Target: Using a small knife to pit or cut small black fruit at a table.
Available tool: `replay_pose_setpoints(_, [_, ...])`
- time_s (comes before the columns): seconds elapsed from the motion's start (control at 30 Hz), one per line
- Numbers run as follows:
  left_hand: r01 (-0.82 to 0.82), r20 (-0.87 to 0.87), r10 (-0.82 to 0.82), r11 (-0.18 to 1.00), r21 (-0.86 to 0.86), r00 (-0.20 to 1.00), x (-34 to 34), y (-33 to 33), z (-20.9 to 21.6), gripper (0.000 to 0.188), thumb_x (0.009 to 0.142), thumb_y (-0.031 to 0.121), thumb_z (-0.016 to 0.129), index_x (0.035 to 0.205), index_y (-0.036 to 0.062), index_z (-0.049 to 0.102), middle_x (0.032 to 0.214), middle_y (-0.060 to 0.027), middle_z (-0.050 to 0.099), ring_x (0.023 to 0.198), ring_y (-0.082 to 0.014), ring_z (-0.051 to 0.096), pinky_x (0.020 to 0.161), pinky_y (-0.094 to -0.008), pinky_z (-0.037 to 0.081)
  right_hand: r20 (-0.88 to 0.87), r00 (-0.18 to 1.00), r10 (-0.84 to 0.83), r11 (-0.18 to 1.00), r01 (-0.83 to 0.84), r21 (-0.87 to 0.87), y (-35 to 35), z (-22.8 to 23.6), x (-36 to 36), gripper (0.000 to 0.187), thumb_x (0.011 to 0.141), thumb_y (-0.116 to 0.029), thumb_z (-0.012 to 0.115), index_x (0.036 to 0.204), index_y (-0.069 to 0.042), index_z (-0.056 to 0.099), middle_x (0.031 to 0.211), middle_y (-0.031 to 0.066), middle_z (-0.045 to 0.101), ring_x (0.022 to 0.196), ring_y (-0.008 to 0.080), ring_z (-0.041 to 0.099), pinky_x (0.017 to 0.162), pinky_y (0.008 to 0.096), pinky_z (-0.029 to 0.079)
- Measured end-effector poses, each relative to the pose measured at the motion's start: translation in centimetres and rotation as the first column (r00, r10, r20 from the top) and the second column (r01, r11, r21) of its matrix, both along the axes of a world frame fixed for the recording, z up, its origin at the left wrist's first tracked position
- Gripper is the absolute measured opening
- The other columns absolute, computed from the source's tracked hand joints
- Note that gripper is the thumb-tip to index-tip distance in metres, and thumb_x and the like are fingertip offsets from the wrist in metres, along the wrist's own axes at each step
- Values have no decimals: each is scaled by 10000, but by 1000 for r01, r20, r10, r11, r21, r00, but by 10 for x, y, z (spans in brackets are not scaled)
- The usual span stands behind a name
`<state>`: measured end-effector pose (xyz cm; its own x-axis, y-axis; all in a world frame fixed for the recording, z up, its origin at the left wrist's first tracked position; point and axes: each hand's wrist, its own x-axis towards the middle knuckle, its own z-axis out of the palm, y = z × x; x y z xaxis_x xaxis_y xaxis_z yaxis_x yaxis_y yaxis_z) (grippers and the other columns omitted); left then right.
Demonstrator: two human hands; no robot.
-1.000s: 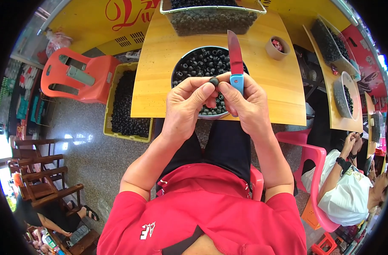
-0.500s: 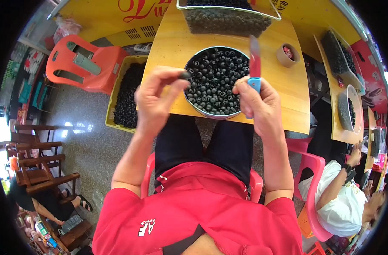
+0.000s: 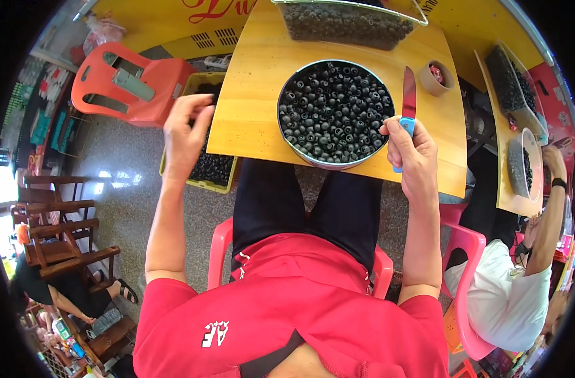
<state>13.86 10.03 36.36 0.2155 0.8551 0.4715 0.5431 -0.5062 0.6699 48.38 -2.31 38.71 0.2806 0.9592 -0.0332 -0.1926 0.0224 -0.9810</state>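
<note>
My right hand (image 3: pixel 412 151) grips a knife (image 3: pixel 408 94) by its blue handle, its blade pointing up beside the round tin. That tin (image 3: pixel 336 165) holds many small, round, blackish pieces (image 3: pixel 338 113), several with a pale ring or hollow; I cannot make out their kind. My left hand (image 3: pixel 185 135) hovers off the table's left edge, above a yellow crate (image 3: pixel 209 184) of dark pieces. Its thumb and forefinger stand apart with nothing visibly held. The tin sits at the near edge of the wooden table (image 3: pixel 256 94).
At the table's back stands a clear bin (image 3: pixel 344 28) of dark pieces. A small round tub (image 3: pixel 435 79) is at the back right. An orange chair (image 3: pixel 136 85) with a greenish cylinder stands left. To the right, a person in white sits by another table (image 3: pixel 505 151) bearing containers.
My left hand has moved left from the tin to over the crate, and the dark piece it pinched no longer shows. The knife stays in my right hand. The co-worker's arm has reached forward.
</note>
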Motion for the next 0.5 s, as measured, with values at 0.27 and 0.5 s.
replay_pose_setpoints(0.27, [667,-300,-657,740,-84,692,121,-5,26,129,820,116,669,903,21,645,857,-98,617,827,-265,610,731,-355,478,33,999,2,1000,-2,-6,-1,-2,1,158,936,-168,610,949,-10,612,741,-2,586,495,12,379,436,178,297])
replay_pose_setpoints(0.5, [668,-417,-692,708,-229,590,142,-3,28,162,753,172,697,824,38,642,839,-131,630,820,-321,617,727,-418,477,58,998,31,999,-31,-8,-5,0,3,160,932,-169,616,955,-10,614,794,13,609,505,10,388,438,175,306])
